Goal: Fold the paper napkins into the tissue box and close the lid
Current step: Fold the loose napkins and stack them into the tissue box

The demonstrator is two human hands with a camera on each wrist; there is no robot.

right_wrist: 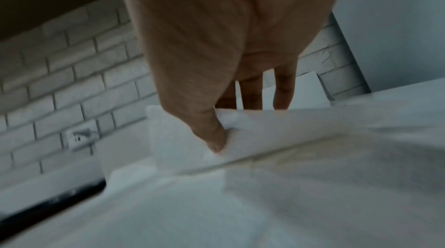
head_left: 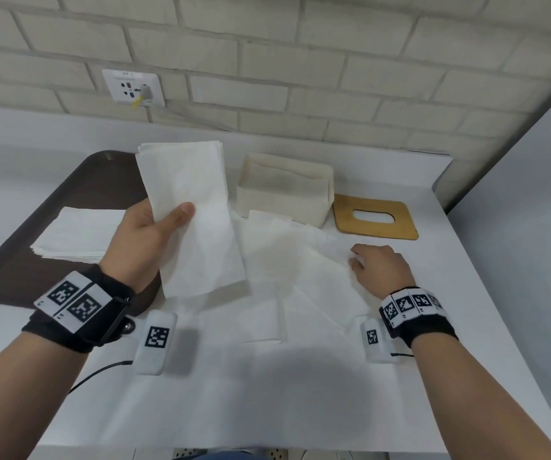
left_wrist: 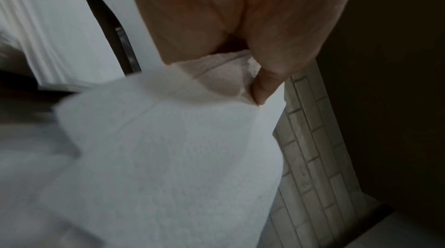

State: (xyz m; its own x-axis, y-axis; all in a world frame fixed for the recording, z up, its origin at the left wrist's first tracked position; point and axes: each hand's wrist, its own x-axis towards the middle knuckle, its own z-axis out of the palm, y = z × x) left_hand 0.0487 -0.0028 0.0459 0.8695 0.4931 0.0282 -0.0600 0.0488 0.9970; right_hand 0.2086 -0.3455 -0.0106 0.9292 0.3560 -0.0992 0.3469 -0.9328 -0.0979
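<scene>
My left hand (head_left: 154, 227) holds a folded white napkin (head_left: 197, 227) up above the table, thumb on its front face; the left wrist view shows the same napkin (left_wrist: 168, 157) pinched under the thumb. My right hand (head_left: 375, 263) pinches the right edge of a spread napkin (head_left: 300, 267) lying on the table; the right wrist view shows the thumb (right_wrist: 211, 134) pressing that napkin (right_wrist: 277, 157) against the fingers. The open cream tissue box (head_left: 284, 190) stands behind, with napkins inside. Its bamboo lid (head_left: 375, 216) with an oval slot lies flat to the right of the box.
A dark brown tray (head_left: 68, 207) at the left carries two stacks of white napkins (head_left: 75, 237). A brick wall with a power socket (head_left: 133, 86) runs behind the white table (head_left: 267, 410). A grey wall stands at the right.
</scene>
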